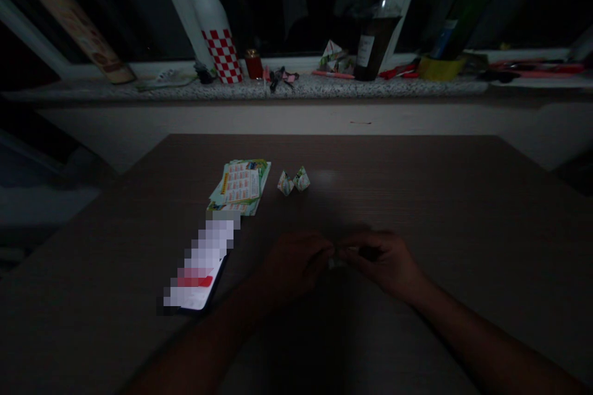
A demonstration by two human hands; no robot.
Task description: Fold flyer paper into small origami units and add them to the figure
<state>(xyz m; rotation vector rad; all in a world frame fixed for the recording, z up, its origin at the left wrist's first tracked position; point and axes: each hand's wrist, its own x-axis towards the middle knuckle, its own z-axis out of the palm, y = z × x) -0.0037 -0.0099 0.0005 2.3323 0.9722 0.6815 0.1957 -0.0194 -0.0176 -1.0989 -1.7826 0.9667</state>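
Observation:
In the dim light, both hands meet over the middle of the table, fingertips pinched around a small piece of folded paper (336, 262). My left hand (296, 259) grips its left side, thumb and fingers pressed together. The right side is pinched by my right hand (382, 262). Most of the paper is hidden by fingers and shadow, so its exact shape cannot be made out. Just beyond the hands stand two small folded paper pieces (293, 181), close together and pointed at the top. A stack of printed paper sheets (241, 185) lies to their left.
A lit phone (201, 268), its screen blurred, lies left of my left hand. Along the granite windowsill (306, 89) stand a red-checked white bottle (217, 31), a dark plastic cup (374, 43), a green bottle (472, 6) and a tall tube (78, 28).

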